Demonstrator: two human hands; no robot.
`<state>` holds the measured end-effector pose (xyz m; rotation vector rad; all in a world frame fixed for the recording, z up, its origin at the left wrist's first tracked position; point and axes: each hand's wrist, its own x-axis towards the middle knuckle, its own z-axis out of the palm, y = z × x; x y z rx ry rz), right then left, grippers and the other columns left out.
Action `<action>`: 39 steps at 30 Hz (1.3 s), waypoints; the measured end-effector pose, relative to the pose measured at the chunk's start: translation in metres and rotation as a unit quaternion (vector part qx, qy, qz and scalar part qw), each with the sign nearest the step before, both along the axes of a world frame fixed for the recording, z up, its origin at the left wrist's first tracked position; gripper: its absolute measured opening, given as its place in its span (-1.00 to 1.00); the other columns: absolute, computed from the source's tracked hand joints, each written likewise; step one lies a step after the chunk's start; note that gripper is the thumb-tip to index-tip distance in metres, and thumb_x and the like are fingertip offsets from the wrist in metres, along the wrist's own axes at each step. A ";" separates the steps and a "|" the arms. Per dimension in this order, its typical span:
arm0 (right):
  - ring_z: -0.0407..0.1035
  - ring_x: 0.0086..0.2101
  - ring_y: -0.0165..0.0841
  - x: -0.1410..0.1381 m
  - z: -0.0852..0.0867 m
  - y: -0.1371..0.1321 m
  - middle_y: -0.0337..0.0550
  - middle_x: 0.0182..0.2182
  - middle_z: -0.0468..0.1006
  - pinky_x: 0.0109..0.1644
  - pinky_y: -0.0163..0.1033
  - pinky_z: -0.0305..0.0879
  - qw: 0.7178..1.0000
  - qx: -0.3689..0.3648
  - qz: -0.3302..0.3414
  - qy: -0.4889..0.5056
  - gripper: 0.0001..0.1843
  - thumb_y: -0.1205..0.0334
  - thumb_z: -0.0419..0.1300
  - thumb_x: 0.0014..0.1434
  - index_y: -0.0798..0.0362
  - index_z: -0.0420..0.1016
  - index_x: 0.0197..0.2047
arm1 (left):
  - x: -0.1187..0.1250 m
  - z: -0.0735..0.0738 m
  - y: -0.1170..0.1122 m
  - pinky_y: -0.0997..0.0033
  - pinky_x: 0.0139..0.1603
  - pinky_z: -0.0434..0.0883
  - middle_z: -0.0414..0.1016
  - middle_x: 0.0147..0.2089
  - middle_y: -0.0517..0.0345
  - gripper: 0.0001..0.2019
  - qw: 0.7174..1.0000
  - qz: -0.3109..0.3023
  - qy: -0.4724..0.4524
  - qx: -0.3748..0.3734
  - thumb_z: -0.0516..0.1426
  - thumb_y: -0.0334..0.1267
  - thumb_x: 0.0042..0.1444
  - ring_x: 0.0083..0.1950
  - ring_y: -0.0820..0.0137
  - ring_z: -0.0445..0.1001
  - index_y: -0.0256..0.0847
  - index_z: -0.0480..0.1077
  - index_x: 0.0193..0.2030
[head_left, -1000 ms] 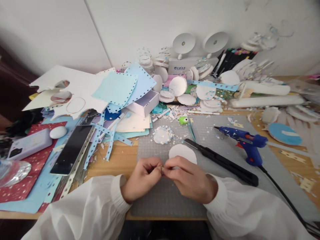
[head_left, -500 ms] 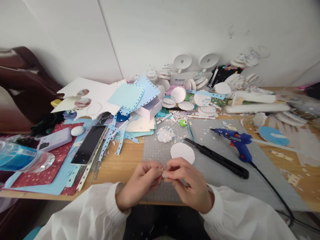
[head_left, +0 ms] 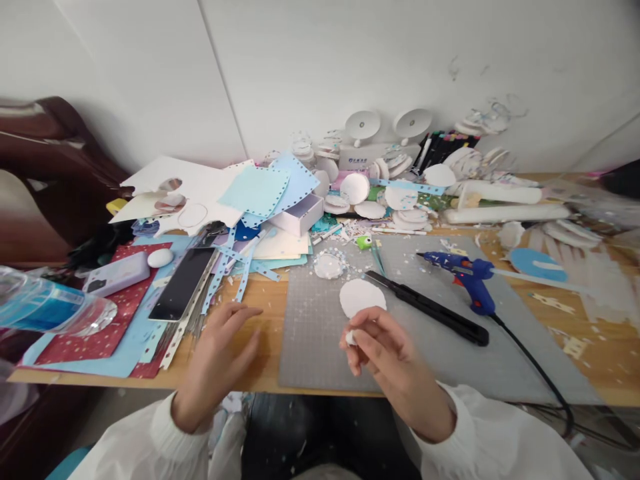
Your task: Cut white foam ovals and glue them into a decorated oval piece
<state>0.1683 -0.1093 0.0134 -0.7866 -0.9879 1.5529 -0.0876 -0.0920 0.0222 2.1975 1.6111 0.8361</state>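
Between the thumb and fingers of my right hand (head_left: 383, 350) is a small white piece (head_left: 351, 338), perhaps paper or foam; its kind is too small to make out. That hand hovers over the grey cutting mat (head_left: 313, 333), just in front of a white scalloped disc (head_left: 363, 298). My left hand (head_left: 220, 353) holds nothing, its fingers apart above the wooden table edge left of the mat. A black utility knife (head_left: 430, 310) lies slantwise on the mat. To its right rests a blue hot glue gun (head_left: 463, 270) with a white stick in its back.
On the left are a smartphone (head_left: 183, 283), a water bottle (head_left: 55, 303) and blue paper strips (head_left: 244, 277). Patterned paper sheets (head_left: 257, 190) lean over a small box (head_left: 300, 215). Several white discs (head_left: 355, 189) crowd the back. The glue gun's cord (head_left: 533, 360) runs off the front right.
My hands have come apart. The left moved leftward and opened; the right moved slightly right, keeping the small white piece in its fingers. The view shifted a little.
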 end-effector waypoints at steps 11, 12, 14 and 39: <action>0.29 -0.55 -0.55 -0.014 0.019 -0.006 -0.29 -0.52 0.47 -0.50 -0.45 0.27 0.998 -0.051 -0.005 -0.028 -0.74 0.10 0.23 0.15 0.04 0.26 -0.39 | 0.087 0.023 -0.012 0.45 -0.08 0.39 0.48 -0.16 0.09 -0.76 0.939 -0.178 -0.290 -0.058 0.23 -0.36 0.08 -0.12 0.38 0.44 -0.14 0.46 -0.09; 0.30 -0.54 -0.54 -0.013 0.019 -0.007 -0.28 -0.52 0.46 -0.48 -0.45 0.28 0.999 -0.044 -0.005 -0.030 -0.75 0.10 0.22 0.16 0.04 0.27 -0.38 | 0.090 0.023 -0.011 0.46 -0.09 0.39 0.48 -0.17 0.09 -0.78 0.935 -0.180 -0.301 -0.052 0.22 -0.38 0.08 -0.13 0.39 0.45 -0.15 0.47 -0.10; 0.33 -0.51 -0.54 -0.010 0.018 -0.008 -0.27 -0.48 0.46 -0.46 -0.45 0.31 0.999 -0.029 -0.005 -0.034 -0.79 0.12 0.21 0.18 0.03 0.28 -0.35 | 0.093 0.021 -0.008 0.48 -0.08 0.39 0.48 -0.17 0.10 -0.76 0.934 -0.187 -0.302 -0.044 0.22 -0.40 0.09 -0.13 0.41 0.45 -0.15 0.47 -0.08; 0.39 -0.05 -0.32 0.058 -0.037 0.027 -0.08 -0.13 0.52 0.05 -0.17 0.36 0.839 0.304 -0.045 -0.449 -0.79 0.41 0.07 0.24 -0.01 0.41 -0.10 | 0.057 0.020 0.109 0.24 0.07 0.36 0.39 0.02 0.03 -0.44 0.981 -0.180 0.026 0.074 0.21 -0.21 0.08 0.03 0.27 0.42 -0.14 0.13 0.19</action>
